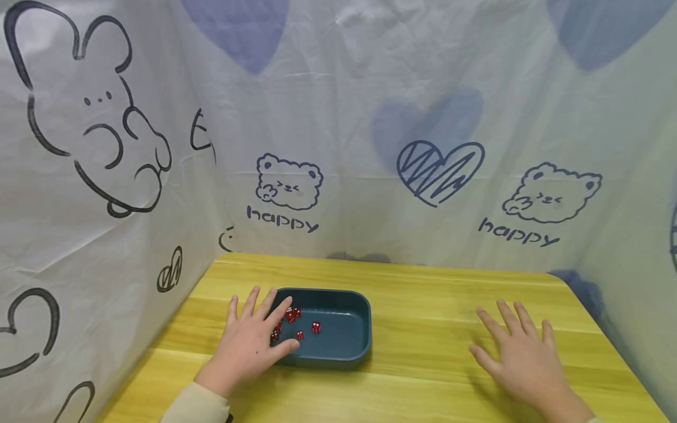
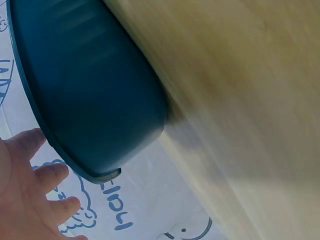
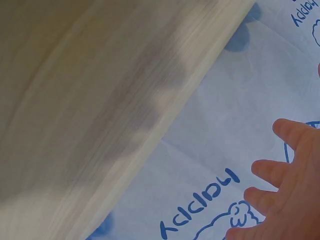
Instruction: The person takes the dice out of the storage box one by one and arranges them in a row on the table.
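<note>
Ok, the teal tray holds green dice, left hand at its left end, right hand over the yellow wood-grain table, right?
The dice are red, not green, as the head view shows; the teal tray, left hand, right hand and yellow wood-grain table are as you say.

Support is a yellow wood-grain table [image 1: 423, 335], far corners rounded; the top runs on ahead of the left hand [image 1: 248, 346] and right hand [image 1: 529, 358] and out past the outer side of each. Directly on it: one dark teal bin [image 1: 344, 338], open top, rectangular with rounded corners, upright, between the hands, left end partly hidden by the left hand, well apart from the right. Soft shadow [image 1: 483, 385] on the wood, just inboard of the right hand.
</note>
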Demonstrator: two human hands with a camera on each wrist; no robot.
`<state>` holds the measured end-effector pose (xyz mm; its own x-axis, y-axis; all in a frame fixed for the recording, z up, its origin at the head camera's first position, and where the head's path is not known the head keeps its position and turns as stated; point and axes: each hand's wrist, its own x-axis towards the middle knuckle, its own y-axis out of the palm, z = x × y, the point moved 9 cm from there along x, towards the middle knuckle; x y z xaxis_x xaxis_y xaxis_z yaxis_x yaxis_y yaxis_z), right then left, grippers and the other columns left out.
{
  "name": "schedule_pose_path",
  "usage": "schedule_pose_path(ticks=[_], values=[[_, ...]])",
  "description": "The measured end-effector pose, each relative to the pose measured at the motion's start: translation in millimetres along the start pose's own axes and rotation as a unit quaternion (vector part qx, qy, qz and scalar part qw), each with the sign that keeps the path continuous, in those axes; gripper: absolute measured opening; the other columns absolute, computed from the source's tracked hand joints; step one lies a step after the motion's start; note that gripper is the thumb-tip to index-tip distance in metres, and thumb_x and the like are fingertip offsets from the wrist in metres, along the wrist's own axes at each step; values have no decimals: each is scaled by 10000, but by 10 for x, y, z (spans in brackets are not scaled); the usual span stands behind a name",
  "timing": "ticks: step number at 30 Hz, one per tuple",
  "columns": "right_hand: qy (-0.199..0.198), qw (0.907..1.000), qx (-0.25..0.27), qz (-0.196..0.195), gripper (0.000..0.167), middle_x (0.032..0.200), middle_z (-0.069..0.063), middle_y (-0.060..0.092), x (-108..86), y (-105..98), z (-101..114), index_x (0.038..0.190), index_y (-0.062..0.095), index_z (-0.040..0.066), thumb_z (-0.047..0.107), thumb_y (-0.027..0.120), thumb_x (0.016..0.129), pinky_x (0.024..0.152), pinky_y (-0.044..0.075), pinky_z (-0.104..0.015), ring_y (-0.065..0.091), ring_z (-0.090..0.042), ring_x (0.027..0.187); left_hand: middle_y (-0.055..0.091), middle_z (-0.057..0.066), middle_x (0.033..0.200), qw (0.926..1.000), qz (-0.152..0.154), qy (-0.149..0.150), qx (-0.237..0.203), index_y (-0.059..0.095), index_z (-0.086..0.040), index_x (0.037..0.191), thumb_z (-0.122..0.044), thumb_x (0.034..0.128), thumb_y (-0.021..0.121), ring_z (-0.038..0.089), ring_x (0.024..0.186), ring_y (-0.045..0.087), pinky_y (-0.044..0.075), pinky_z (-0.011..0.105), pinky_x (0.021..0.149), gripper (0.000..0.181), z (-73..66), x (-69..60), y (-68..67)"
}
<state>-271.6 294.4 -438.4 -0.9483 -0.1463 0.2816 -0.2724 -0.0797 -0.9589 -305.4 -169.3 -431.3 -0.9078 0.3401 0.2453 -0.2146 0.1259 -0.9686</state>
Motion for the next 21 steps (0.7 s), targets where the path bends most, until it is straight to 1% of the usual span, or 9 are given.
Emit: schedule_pose_path(ticks=[2,4,7,10,13,16,18,21], values=[[-37,10000,16,-29,788,1576,-243,316,0,-1,1,1529,455,189,713,488,942,1044,35,-816,218,-526,1428,261,110,1642,9998,33,-64,-198,363,-278,1587,-880,853,318,447,1501,132,29,739,1123,951,13,5,17],[-108,9999,-7,-84,770,1572,-236,330,1,-14,19,1526,460,191,692,512,944,1047,60,-812,232,-514,1428,237,122,1648,9981,102,-179,-574,330,-266,1600,-859,871,341,446,1502,130,64,739,1123,940,46,8,46],[-251,9996,-11,-162,733,1563,-219,357,15,-44,82,1519,472,203,654,549,946,1050,108,-802,258,-491,1427,220,152,1648,9911,161,-411,-1255,292,-228,1613,-795,909,418,451,1494,155,152,742,1109,913,128,6,97],[-355,9991,47,-205,707,1553,-202,382,39,-74,174,1514,481,217,633,563,948,1052,150,-791,280,-474,1425,226,189,1638,9810,163,-682,-1811,297,-166,1606,-679,944,533,453,1480,203,230,715,1105,871,226,6,136],[-444,9985,214,-245,682,1544,-193,400,67,-85,263,1510,485,220,600,582,952,1060,160,-781,292,-465,1423,250,223,1619,9708,168,-998,-2177,298,-106,1595,-545,970,600,455,1458,257,277,670,1113,822,317,14,170],[-525,9972,445,-298,655,1528,-191,422,92,-94,346,1497,496,208,551,618,951,1068,169,-769,307,-460,1416,294,252,1587,9596,220,-1338,-2465,286,-57,1585,-450,988,606,457,1431,310,301,644,1114,782,402,29,203],[-580,9960,581,-350,634,1514,-185,444,103,-96,398,1479,518,198,505,654,941,1071,187,-760,324,-455,1410,358,262,1539,9507,253,-1571,-2660,283,-36,1577,-406,998,592,449,1386,384,331,632,1100,754,465,37,227],[-659,9941,797,-343,603,1501,-170,463,113,-75,478,1455,543,196,459,684,932,1071,218,-743,341,-442,1404,493,255,1392,9359,283,-1868,-2972,310,-5,1553,-333,1016,566,416,1233,527,428,606,1015,679,564,39,264]])
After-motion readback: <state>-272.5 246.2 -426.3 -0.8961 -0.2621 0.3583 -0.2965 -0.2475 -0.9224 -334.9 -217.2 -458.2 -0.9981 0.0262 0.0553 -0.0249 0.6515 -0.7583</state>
